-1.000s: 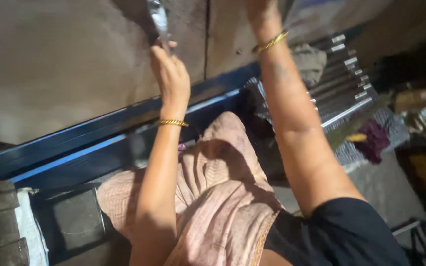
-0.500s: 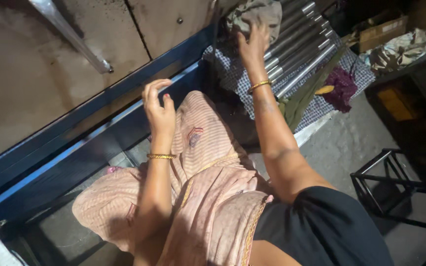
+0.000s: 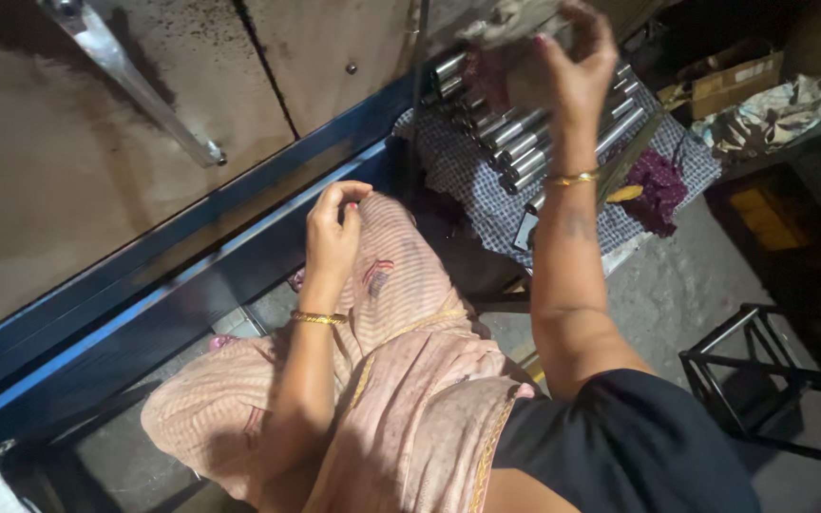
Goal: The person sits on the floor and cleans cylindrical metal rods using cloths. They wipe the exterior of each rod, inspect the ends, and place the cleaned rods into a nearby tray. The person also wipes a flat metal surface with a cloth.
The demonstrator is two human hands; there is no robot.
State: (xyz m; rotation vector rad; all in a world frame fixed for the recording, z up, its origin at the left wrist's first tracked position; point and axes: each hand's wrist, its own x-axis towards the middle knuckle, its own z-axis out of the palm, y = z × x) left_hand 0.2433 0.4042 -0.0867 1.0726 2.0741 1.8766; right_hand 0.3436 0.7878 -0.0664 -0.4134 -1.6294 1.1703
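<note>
workbench: broad brown metal surface filling the upper left, speckled with dark spots, edged by a blue steel frame running diagonally from lower left to upper middle.
lap cloth: pink striped fabric draped over the knees, gold border along one fold, lying under the left forearm.
black garment: dark sleeve at the lower right, covering the right upper arm.
checked cloth: blue-and-white chequered sheet spread beyond the blue frame, beneath the rods.
black stand: open metal frame on the grey floor at the right edge.
rods: row of shiny steel cylinders lying side by side on the checked cloth, partly hidden behind the raised hand.
flat bar: long bright metal strip resting at a slant on the workbench, top left.
purple rag: crumpled dark cloth just beside the rods, on the right.
grey rag: wadded dirty cloth lifted above the rods, at the top edge.
right hand: raised, fingers curled around the grey rag, gripping it; gold bangle on the wrist.
left hand: resting at the edge of the lap cloth near the blue frame, fingers bent inward in a loose fist, nothing visible inside; gold bangle on the wrist.
</note>
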